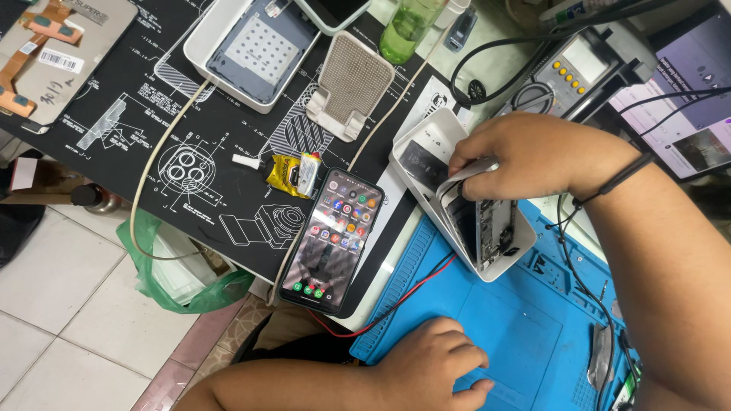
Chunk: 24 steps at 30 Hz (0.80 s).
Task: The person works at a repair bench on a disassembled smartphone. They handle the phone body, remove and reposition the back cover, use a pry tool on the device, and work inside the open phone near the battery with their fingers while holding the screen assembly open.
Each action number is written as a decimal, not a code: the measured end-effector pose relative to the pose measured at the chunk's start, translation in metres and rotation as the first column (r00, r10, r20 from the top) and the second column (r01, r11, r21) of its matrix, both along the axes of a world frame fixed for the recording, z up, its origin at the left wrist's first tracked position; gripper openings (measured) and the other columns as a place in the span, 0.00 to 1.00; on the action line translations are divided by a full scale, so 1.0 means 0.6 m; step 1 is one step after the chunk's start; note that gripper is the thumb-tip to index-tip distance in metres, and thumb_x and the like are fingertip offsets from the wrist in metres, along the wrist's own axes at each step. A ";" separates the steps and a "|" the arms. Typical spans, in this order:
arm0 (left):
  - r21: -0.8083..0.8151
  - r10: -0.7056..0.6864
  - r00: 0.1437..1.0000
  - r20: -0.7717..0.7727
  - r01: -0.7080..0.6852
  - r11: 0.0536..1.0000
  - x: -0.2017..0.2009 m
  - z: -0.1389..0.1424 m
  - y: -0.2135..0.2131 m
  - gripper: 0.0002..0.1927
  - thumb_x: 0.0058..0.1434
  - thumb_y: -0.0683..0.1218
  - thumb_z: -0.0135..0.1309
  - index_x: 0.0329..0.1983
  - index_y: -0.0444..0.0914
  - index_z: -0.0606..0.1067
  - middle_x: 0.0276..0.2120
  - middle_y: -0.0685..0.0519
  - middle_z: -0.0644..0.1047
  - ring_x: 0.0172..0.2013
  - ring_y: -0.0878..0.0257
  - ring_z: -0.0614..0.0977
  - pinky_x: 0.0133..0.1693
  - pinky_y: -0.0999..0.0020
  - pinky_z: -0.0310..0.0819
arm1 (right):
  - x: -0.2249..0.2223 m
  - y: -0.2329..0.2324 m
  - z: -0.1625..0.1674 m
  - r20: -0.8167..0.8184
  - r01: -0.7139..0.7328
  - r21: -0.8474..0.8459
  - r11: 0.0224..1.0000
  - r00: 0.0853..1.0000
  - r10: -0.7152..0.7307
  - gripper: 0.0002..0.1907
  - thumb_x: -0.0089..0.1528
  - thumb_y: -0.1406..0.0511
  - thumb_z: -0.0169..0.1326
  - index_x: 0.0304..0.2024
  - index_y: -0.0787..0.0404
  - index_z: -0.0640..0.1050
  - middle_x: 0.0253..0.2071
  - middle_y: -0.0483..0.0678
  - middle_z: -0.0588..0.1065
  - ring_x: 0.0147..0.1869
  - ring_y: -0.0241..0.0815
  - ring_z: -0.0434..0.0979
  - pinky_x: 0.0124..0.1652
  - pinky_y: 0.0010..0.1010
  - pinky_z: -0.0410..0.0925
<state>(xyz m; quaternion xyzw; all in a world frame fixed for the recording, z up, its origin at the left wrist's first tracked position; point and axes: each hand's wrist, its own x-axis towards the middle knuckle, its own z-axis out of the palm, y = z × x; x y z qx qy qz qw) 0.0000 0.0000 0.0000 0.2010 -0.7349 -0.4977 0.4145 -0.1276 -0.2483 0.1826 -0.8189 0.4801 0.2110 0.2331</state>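
Grip check: your right hand [525, 156] pinches tweezers [466, 173] over the opened phone [487, 228].
That phone lies open in a white tray [426, 133] beside the blue mat [518, 327], insides bare, not yet closed up; your left hand [434, 358] rests loosely curled, empty, on the mat.

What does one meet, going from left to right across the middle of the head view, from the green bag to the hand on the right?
Green plastic bag → yellow glue tube → lit smartphone → white tray with an opened phone → right hand holding tweezers.
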 end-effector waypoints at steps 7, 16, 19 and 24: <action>-0.001 0.002 1.000 0.001 -0.002 1.000 0.016 -0.003 0.002 0.12 0.65 0.51 0.61 0.38 0.37 0.78 0.36 0.47 0.80 0.49 0.50 0.79 0.57 0.57 0.73 | 0.028 0.000 -0.041 -0.069 0.061 -0.130 0.990 0.995 -0.070 0.19 0.55 0.47 0.59 0.39 0.49 0.86 0.47 0.48 0.77 0.56 0.50 0.75 0.54 0.39 0.68; -0.053 0.032 1.000 0.001 -0.031 0.998 0.037 -0.008 0.005 0.12 0.64 0.50 0.63 0.42 0.37 0.78 0.40 0.48 0.81 0.50 0.50 0.79 0.57 0.57 0.73 | 0.059 0.030 -0.097 0.002 0.001 -0.425 0.905 1.000 0.000 0.16 0.50 0.46 0.65 0.31 0.45 0.88 0.60 0.51 0.68 0.62 0.61 0.65 0.60 0.45 0.61; -0.024 0.015 0.999 0.030 -0.014 1.000 0.030 -0.017 0.000 0.11 0.63 0.49 0.63 0.41 0.37 0.78 0.38 0.48 0.81 0.48 0.50 0.80 0.55 0.58 0.74 | 0.046 0.027 -0.114 0.122 0.018 -0.500 0.866 0.991 0.049 0.22 0.51 0.48 0.66 0.42 0.50 0.86 0.56 0.54 0.70 0.57 0.63 0.68 0.57 0.47 0.63; -0.056 0.031 0.999 0.027 -0.029 0.998 0.039 -0.019 -0.012 0.11 0.62 0.49 0.63 0.41 0.37 0.78 0.39 0.49 0.81 0.50 0.50 0.80 0.55 0.58 0.75 | 0.015 0.042 -0.084 0.401 0.253 -0.484 0.838 0.915 -0.045 0.29 0.58 0.50 0.64 0.57 0.56 0.78 0.55 0.55 0.71 0.55 0.56 0.75 0.53 0.42 0.69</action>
